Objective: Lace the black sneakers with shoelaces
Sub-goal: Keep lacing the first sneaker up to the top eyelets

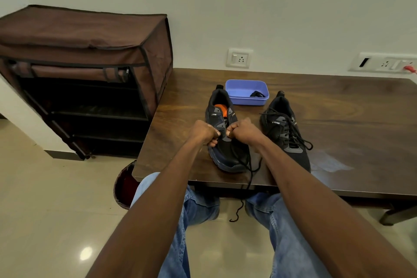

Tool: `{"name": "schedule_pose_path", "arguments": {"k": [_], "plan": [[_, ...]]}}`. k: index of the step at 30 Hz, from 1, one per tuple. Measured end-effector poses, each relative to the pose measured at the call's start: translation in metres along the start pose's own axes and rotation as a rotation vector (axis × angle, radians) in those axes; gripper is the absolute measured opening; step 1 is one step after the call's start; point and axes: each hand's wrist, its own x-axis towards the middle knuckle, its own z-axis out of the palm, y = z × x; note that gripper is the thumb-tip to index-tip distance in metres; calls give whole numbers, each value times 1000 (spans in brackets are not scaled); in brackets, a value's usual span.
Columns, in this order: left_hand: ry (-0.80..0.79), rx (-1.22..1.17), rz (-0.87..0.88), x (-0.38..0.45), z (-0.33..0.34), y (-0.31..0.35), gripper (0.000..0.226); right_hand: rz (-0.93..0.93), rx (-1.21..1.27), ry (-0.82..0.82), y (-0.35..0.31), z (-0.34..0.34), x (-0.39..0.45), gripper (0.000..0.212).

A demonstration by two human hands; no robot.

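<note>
Both forearms reach forward from the bottom edge over blue-jeaned knees (196, 207) to a dark wooden surface (338, 119). Left hand (204, 132) and right hand (242, 131) meet knuckle to knuckle over the unlaced sneaker (225, 133), backs up, fingers (213, 142) curled tight; each seems to pinch something at the eyelet rows, but what exactly is hidden under the knuckles. This sneaker lies near the front edge of the surface with its long axis running away from the person, toe toward the camera, heel and open collar toward the wall, an orange insole showing inside. A black shoelace (248, 178) trails from its toe area over the edge and hangs down between the knees. Just right of it, apart, the laced sneaker (285, 133) points the same way, slightly angled, its toe hidden by the right forearm. Behind both sits a blue plastic tub (242, 98) holding a small dark item too indistinct to name. A brown fabric shoe rack (90, 63) stands at left.
</note>
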Motion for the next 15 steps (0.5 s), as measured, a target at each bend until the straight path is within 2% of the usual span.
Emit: {"name": "schedule_pose_path", "arguments": {"k": [3,6,7,10,12,15], "plan": [[-40,-40,-16,-1,0,4,32,-58,136,7,-3,-15,-9,22],[-66,9,27,-1,0,5,35,-99,315,187,2,-22,-10,12],[-78,53,50,-2,0,6,32,-104,308,229,4,-22,-7,5],[-119,173,90,-3,-1,4,27,-70,81,155,7,-14,0,22],[-130,306,121,-6,-4,4,25,-27,44,95,6,-11,2,24],[-211,573,177,-14,-14,4,22,43,65,131,4,-13,3,28]]}}
